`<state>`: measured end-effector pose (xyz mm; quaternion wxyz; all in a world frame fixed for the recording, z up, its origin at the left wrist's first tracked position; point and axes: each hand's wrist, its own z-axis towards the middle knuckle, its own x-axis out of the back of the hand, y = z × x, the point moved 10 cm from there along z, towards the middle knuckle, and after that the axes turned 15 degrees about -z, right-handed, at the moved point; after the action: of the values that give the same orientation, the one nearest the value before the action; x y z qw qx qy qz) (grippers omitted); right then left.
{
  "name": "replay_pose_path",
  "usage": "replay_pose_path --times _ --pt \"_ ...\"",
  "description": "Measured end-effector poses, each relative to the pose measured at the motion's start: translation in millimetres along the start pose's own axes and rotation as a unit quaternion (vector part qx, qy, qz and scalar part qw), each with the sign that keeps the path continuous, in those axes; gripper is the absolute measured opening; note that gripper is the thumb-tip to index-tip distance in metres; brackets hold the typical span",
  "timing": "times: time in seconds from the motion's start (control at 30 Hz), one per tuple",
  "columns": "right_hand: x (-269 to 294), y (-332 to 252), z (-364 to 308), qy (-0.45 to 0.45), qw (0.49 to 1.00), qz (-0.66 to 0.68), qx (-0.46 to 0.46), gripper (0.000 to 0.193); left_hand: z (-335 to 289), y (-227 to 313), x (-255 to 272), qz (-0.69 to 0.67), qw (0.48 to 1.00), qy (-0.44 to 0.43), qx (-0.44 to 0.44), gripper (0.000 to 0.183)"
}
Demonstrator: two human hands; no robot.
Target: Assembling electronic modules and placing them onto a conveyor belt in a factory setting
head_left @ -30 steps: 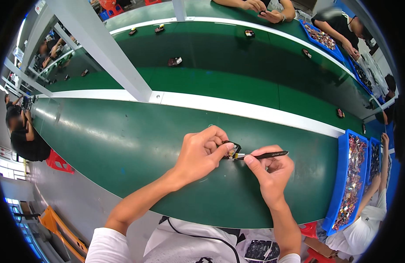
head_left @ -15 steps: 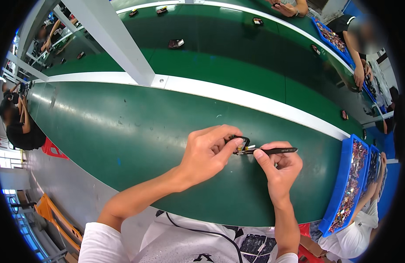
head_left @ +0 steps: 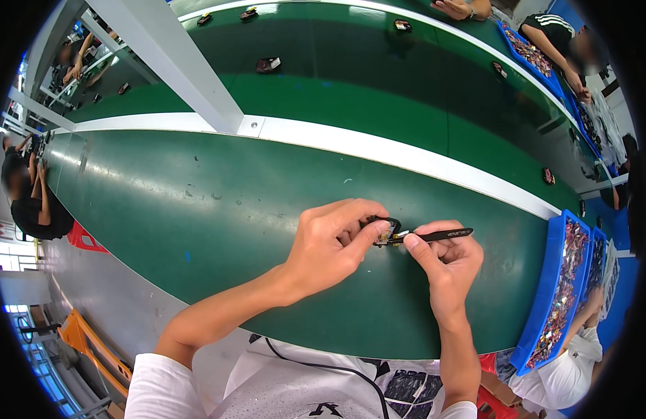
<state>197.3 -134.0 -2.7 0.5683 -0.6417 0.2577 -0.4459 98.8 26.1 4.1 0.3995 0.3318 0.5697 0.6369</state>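
Observation:
Over the green worktable, my left hand pinches a small black-framed part between thumb and fingers. Inside its frame some clear, yellowish and metallic bits show, too small to name. My right hand is closed around black tweezers, thumb on top, with the back end pointing right. The tweezer tips reach the near edge of the framed part. A pale sliver lies beside the tips, and I cannot tell whether they grip it. My left fingers hide most of the part's left side.
A blue bin full of small colourful pieces stands at the table's right end. Beyond a white rail runs a green conveyor belt carrying several small dark devices. A grey post rises at the left. Co-workers sit on both sides.
The devices on the belt have shifted slightly left. My tweezers have moved only a little at the part. At the far right, a co-worker has leaned forward.

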Motion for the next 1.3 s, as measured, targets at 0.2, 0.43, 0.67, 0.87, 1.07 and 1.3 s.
replay_pose_path --times 0.2,0.43,0.67,0.87,1.07,1.3 --pt "-3 4 1 -0.029 0.999 0.026 -0.031 0.009 -1 2 1 -0.002 1.0 -0.005 0.003 0.014" --pt "-3 8 0 -0.034 0.996 0.057 -0.054 0.009 -1 -20 -3 -0.138 0.98 -0.021 0.143 0.017" --pt "8 -10 -8 0.036 0.997 0.016 0.066 0.014 -3 -32 -13 -0.273 0.937 -0.044 0.215 0.024" --pt "8 -18 -14 0.046 0.992 -0.025 0.112 0.014 -4 -34 -15 -0.294 0.932 -0.048 0.205 0.026" --pt "8 -17 -17 0.053 0.994 -0.025 0.096 0.014 -5 -28 -12 -0.281 0.943 -0.022 0.176 0.024" --pt "10 -14 -19 0.076 0.993 -0.018 0.09 0.014 -7 -20 -8 -0.267 0.953 0.001 0.142 0.025"
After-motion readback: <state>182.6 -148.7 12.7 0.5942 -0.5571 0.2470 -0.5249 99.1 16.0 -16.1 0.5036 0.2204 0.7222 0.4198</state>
